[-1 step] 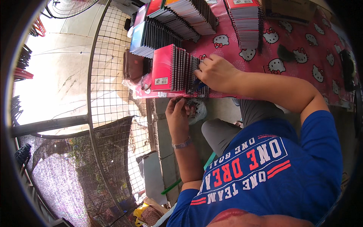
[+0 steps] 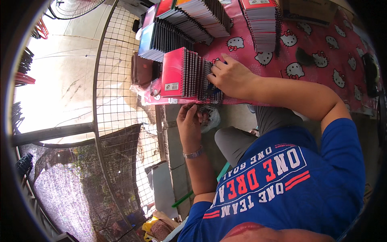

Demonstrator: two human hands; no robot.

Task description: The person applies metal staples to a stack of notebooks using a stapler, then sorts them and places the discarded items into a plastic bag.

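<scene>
A row of spiral-bound notebooks with a red-pink cover in front stands at the table's near edge, its black coils facing right. My right hand rests at the right end of that row, fingers bent against the coils. Something dark blue shows under its fingertips, too covered to name. Just below the table edge is my left hand, a band on its wrist, thumb and fingers pinched together. Dark, thin, wiry bits show at its fingertips; what they are is unclear. Beside it hangs a clear plastic bag.
More spiral notebooks stand in rows behind, and another notebook stack is farther right. A pink patterned cloth covers the table. A cardboard box sits at the back right. Wire mesh rises along the left side.
The fingers of my right hand have shifted slightly at the coils, the index finger lifting a little. My left hand stays nearly where it was.
</scene>
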